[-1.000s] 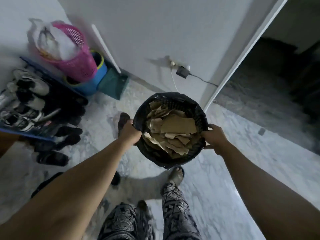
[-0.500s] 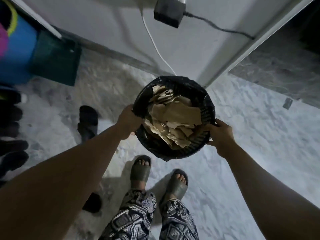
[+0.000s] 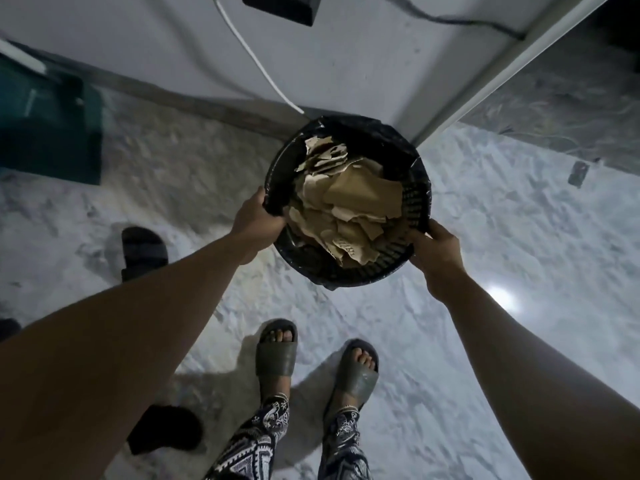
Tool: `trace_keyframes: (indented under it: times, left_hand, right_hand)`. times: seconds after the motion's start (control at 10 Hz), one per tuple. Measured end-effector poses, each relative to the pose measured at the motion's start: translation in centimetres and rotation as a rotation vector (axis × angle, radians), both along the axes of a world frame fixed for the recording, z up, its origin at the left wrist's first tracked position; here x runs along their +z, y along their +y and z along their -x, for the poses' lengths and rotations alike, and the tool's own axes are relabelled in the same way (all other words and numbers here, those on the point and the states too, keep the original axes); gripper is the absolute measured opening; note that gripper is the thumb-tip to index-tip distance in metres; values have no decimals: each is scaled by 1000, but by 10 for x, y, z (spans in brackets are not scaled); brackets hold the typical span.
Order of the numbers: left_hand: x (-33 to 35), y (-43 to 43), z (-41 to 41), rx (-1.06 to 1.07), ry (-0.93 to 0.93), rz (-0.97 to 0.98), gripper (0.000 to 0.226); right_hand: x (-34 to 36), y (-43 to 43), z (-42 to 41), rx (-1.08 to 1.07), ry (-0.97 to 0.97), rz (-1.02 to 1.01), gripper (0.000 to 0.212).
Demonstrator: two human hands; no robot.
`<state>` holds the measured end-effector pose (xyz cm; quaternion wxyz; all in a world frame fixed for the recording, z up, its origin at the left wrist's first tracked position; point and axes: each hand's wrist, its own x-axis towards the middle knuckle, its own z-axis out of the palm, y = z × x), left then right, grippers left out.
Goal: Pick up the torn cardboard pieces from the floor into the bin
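- Your left hand [image 3: 258, 216] and right hand [image 3: 438, 247] grip opposite rims of the round black mesh bin [image 3: 414, 202], fingers curled.
- The torn brown cardboard pieces [image 3: 349, 199] lie heaped inside that bin.
- Probably light but loose: carry it level with 2 rim grips.

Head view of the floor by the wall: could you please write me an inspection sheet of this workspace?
Surface: pale marbled floor, with light glare at the right.
Job's things: black bin lined with a black bag; torn cardboard pieces piled inside.
Clutter: black slipper; second dark slipper; dark green plastic item by the wall.
Hands: left hand grips the bin's left rim; right hand grips its right rim.
Cables: white cable runs down the wall; black adapter with a dark cable.
Surroundings: white wall; door frame; the person's sandalled feet.
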<state>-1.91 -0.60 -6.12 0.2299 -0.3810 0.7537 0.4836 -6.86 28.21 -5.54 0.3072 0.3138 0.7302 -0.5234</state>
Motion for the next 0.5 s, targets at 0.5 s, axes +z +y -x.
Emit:
trace_keyframes:
  times: [0.5]
  left_hand:
    - [19, 18, -19, -88, 216, -1, 31]
  right_hand:
    - [18, -11, -13, 109, 106, -126, 24]
